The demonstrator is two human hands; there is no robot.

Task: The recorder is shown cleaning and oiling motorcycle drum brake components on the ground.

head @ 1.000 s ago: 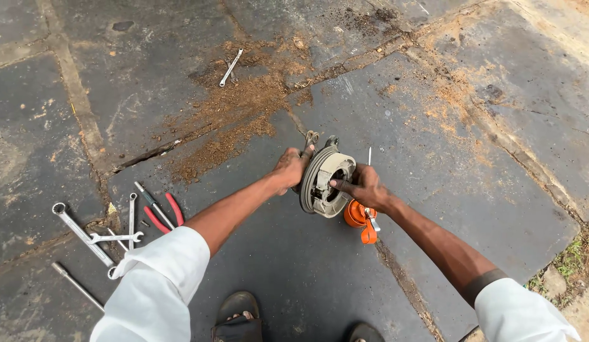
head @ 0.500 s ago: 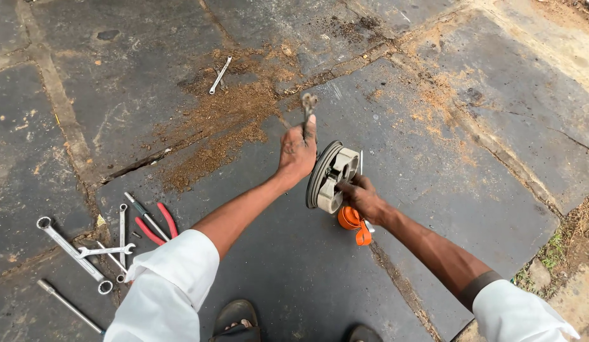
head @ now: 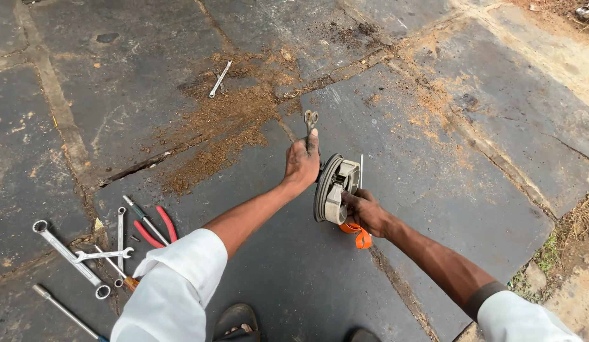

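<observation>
Several hand tools lie at the lower left of the frame on the dark stone floor (head: 434,190): a long ring spanner (head: 68,258) slants down toward the bottom edge; a smaller spanner (head: 104,254) crosses just right of it; a socket bar (head: 63,310) runs along the lower left corner; red-handled pliers (head: 152,227) sit to the right of the spanners, handles apart; higher, in the upper middle left, a lone spanner (head: 220,79) rests on a patch of rusty brown dust (head: 225,120) that spreads down toward the centre.

Moving right to the centre, the left hand (head: 302,163) reaches forward from a white sleeve (head: 174,288), palm down; its forefinger stretches ahead onto a small metal clip-like piece (head: 311,119) lying on the floor just above it, while the other fingers are loosely curled and close together; whether it grips the piece I cannot tell.

Just right of that hand stands a round grey metal drum (head: 335,188), a clutch-like part, set on edge on the floor at the middle of the frame; the right hand (head: 365,211) holds it from the lower right, fingers wrapped onto its rim and face, pressed together; an orange strap (head: 358,234) shows under that hand, touching the floor; a thin metal rod (head: 361,171) stands just beside the drum's right side.

At the far right edge, dry grass and soil (head: 570,231) border the stone.
</observation>
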